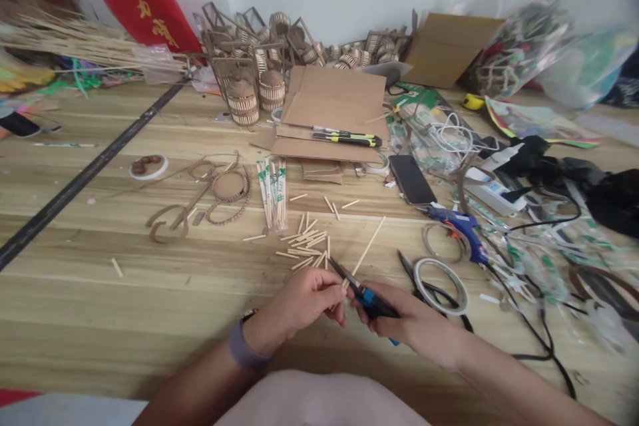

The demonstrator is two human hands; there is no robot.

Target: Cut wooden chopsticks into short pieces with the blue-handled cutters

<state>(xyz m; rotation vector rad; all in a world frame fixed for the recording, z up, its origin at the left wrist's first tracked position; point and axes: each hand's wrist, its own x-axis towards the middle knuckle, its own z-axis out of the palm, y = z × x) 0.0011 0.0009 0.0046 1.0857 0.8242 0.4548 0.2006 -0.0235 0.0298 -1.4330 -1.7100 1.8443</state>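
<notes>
My right hand (407, 321) is closed round blue-handled cutting pliers (360, 291), whose dark jaws point up and left. A long thin wooden stick (368, 246) runs from my hands up to the right across the pliers' jaws. My left hand (307, 299) pinches the stick's near end beside the jaws. Just beyond my hands lies a heap of several short cut stick pieces (307, 247) on the wooden floor. A purple band (242, 349) sits on my left wrist.
Wrapped chopsticks (273, 190) lie left of the heap, with cardboard rings (227, 190) further left. A roll of tape (442, 283), scissors (414, 273), a blue glue gun (462, 226) and a phone (412, 178) lie to the right. Flat cardboard (332, 106) carries utility knives (349, 138). Cardboard lanterns (257, 90) stand behind.
</notes>
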